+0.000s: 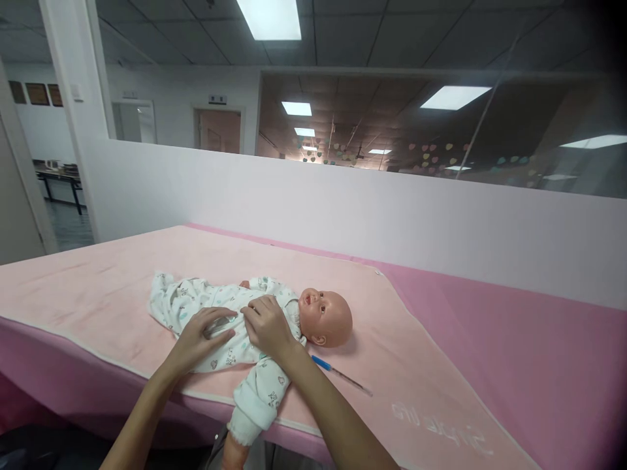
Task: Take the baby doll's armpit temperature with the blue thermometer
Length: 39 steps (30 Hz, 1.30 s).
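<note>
A baby doll (324, 318) in a white printed sleepsuit lies on its back on a light pink towel (112, 287), head to the right. My left hand (198, 336) rests on the doll's belly with fingers pinching the suit's front. My right hand (267, 325) lies on the doll's chest, fingers curled onto the fabric beside the left hand. One doll arm (257, 398) hangs over the near edge of the table.
A thermometer with a blue end (340, 374) lies on the towel just right of my right forearm. The towel covers a darker pink mat (514, 339) on the table. A white partition wall (343, 209) with a window stands behind it.
</note>
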Each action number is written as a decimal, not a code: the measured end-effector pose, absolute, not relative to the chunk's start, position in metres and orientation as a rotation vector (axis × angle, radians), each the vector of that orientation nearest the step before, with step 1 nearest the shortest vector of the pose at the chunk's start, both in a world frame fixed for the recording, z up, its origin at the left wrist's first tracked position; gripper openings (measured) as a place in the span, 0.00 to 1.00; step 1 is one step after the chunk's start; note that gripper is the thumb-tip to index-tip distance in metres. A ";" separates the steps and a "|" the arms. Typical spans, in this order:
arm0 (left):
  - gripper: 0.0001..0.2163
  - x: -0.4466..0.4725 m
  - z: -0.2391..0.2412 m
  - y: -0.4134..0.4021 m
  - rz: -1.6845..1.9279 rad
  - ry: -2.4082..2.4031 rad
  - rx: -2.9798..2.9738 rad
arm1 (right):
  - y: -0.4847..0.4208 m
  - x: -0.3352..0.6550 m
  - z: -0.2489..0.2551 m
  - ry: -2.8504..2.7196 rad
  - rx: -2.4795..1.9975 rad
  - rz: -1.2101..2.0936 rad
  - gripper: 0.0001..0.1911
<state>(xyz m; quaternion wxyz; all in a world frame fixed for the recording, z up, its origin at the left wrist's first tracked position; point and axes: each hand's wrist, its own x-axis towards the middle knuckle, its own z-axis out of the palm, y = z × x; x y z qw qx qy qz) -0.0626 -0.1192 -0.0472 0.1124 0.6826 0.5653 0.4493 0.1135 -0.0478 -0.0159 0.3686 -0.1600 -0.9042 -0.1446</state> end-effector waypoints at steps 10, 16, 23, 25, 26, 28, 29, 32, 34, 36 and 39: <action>0.19 -0.066 -0.033 -0.123 1.229 1.529 1.962 | -0.058 0.092 -0.020 -2.317 -0.647 -0.307 0.08; 0.20 -0.073 -0.025 -0.124 1.120 1.444 1.978 | -0.061 0.098 -0.017 -2.305 -0.640 -0.240 0.07; 0.14 -0.064 -0.027 -0.115 1.196 1.578 1.882 | -0.054 0.097 -0.023 -2.257 -0.677 -0.160 0.02; 0.13 -0.063 -0.030 -0.112 1.230 1.576 1.830 | -0.052 0.096 -0.024 -2.239 -0.692 -0.137 0.01; 0.14 -0.063 -0.031 -0.110 1.245 1.563 1.804 | -0.052 0.096 -0.024 -2.234 -0.698 -0.127 0.01; 0.15 -0.064 -0.032 -0.109 1.260 1.543 1.767 | -0.052 0.095 -0.025 -2.230 -0.708 -0.115 0.01; 0.15 -0.065 -0.031 -0.109 1.260 1.542 1.758 | -0.052 0.095 -0.025 -2.231 -0.713 -0.114 0.02; 0.13 -0.063 -0.029 -0.108 1.241 1.588 1.753 | -0.052 0.095 -0.025 -2.234 -0.720 -0.118 0.02; 0.12 -0.061 -0.027 -0.108 1.236 1.621 1.746 | -0.052 0.095 -0.026 -2.228 -0.722 -0.112 0.02; 0.12 -0.061 -0.028 -0.106 1.243 1.639 1.722 | -0.052 0.096 -0.027 -2.217 -0.721 -0.093 0.02; 0.12 -0.061 -0.030 -0.104 1.242 1.636 1.685 | -0.052 0.096 -0.027 -2.204 -0.714 -0.048 0.01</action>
